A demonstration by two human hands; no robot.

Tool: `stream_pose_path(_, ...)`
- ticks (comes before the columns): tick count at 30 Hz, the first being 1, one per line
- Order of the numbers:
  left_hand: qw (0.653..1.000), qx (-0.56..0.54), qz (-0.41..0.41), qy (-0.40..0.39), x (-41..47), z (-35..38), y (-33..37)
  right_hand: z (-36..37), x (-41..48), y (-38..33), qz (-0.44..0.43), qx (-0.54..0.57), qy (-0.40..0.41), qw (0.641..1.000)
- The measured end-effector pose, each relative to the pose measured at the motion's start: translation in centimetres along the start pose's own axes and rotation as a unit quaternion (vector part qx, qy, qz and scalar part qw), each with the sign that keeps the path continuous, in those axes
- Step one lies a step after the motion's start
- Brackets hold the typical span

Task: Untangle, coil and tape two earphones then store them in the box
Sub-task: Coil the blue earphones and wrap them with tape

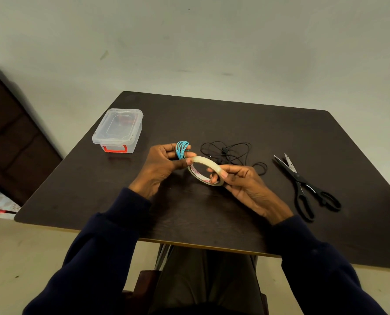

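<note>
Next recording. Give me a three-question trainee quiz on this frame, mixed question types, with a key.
1. Which hand holds the coiled blue earphone?
2. True or false: the clear box stands open, its lid off.
3. The scissors lie: A) on top of the box; B) on the table, right of the tangled black earphone; C) inside the box.
Key: 1. The left hand; the right hand holds the tape roll. 2. False: the lid is on. 3. B.
</note>
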State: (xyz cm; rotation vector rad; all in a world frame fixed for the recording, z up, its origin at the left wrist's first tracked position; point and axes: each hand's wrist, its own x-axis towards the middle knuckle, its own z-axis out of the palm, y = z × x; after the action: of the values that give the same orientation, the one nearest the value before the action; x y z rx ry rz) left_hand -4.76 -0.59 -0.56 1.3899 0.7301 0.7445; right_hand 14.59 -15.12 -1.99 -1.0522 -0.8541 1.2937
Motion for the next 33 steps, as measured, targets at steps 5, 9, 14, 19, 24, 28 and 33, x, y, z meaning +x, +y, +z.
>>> stream_pose_path(5, 1.000, -0.017, 0.009, -0.018, -0.3, 0.0, 0.3, 0.3, 0.1, -0.6, -0.014, -0.111, -0.004, 0.994)
stream_pose_path(9, 0.999, -0.016, 0.034, -0.033, -0.7, 0.1, 1.0, 1.4, 1.0, -2.4, -0.026, -0.173, 0.037, 0.984)
stream_pose_path(14, 0.995, 0.050, 0.075, -0.041, -0.8, 1.0, 1.6, 2.9, 2.1, -3.2, 0.022, -0.205, 0.042, 0.978)
stream_pose_path(19, 0.991, 0.086, 0.092, -0.035, -0.8, 0.8, 1.7, 3.4, 2.4, -2.7, 0.026, -0.201, 0.073, 0.977)
stream_pose_path(24, 0.989, 0.105, 0.098, -0.034, -0.7, 0.8, 1.4, 2.8, 2.2, -1.8, 0.018, -0.158, 0.050, 0.986)
stream_pose_path(28, 0.991, 0.094, 0.091, -0.033, -0.6, 0.6, 1.1, 2.4, 1.7, -1.3, 0.016, -0.103, 0.033, 0.994)
stream_pose_path(33, 0.994, 0.078, 0.078, -0.025, -0.6, 0.4, 0.9, 2.0, 0.9, -1.0, -0.006, -0.039, 0.011, 0.999)
